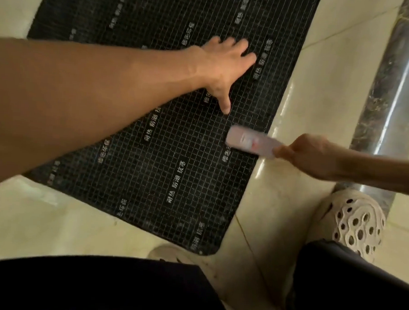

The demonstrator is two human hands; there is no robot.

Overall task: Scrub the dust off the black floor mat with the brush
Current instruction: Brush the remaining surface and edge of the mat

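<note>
The black floor mat point(152, 133), gridded with pale lines and printed characters, is spread on the cream tiled floor point(53, 222) across the centre of the frame. It is pressed flat at upper centre by the left hand point(223, 65), fingers splayed straight. A blurred white brush point(249, 141) is gripped by the right hand point(310, 154) at the mat's right edge, above a perforated shoe point(358, 224) at lower right.

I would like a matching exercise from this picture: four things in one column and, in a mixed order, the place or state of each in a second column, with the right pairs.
Things
1. left hand
2. right hand
3. pale, blurred plastic brush
4. perforated cream shoe

States
A. on the cream tiled floor, beside the shiny metal pipe
B. spread flat on the black grid-patterned floor mat
C. grips the brush's end
D. over the mat's right edge

Pairs: 1-B, 2-C, 3-D, 4-A
</note>
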